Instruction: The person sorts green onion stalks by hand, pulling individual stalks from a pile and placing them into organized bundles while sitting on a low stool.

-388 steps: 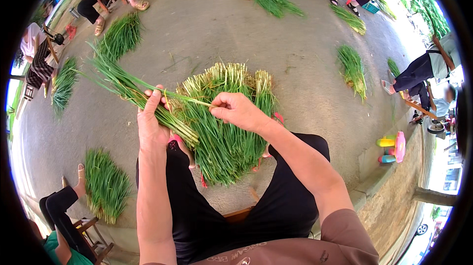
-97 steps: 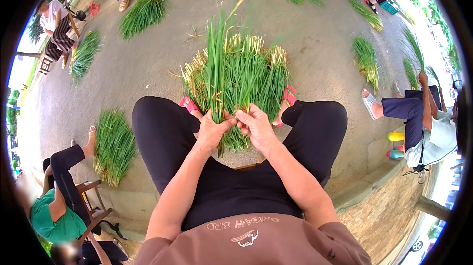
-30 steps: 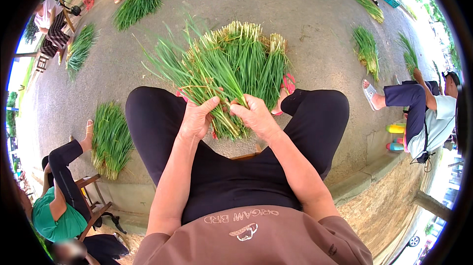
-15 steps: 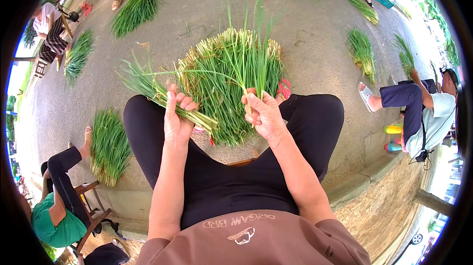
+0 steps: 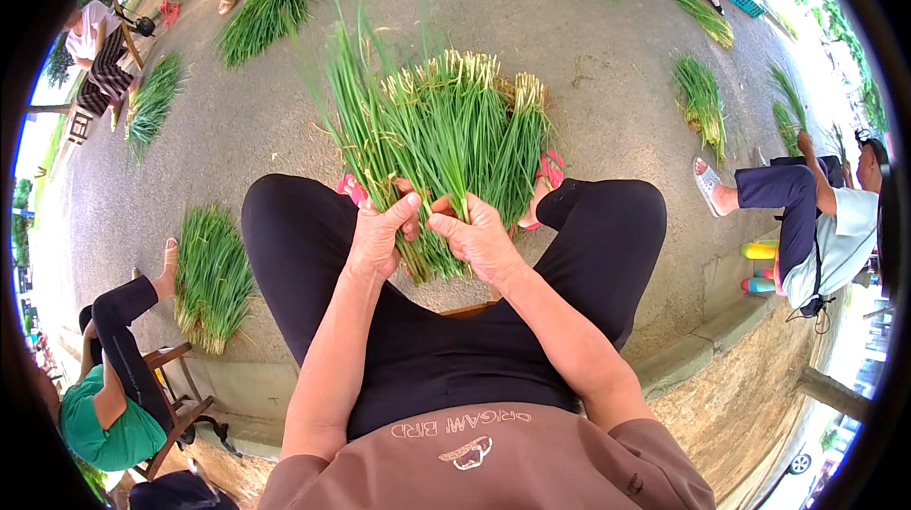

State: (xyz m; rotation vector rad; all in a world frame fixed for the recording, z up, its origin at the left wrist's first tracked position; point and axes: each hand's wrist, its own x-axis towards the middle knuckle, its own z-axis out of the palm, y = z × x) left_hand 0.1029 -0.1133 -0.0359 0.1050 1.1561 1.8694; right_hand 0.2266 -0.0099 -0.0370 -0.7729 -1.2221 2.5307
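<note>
1. The left hand is curled round a bundle of long green leafy stalks, gripping it low, with pale cut ends poking out beneath the fingers.
2. Half a second ago that bundle slanted well over to the left; now it stands steeper, leaning only a little leftward, with its leaf tips reaching past the pile's top edge.
3. The right hand pinches a thin group of loose stalks between thumb and bent fingers, with hardly any gap in the grip. Their leaves run upward in front of the pile.
4. The hands were apart a moment earlier, each with its own share; they have come together just above the near edge of the pile, thumbs side by side. Whether the fingertips touch cannot be told.
5. For the work in hand, I judge that the two shares are now close enough to be handled as one, though they remain separate, one in each hand.
6. The large pile has stayed on the paved ground, pale ends away from the person, between the pink sandals and well in from the kerb along the ground's near edge.
</note>
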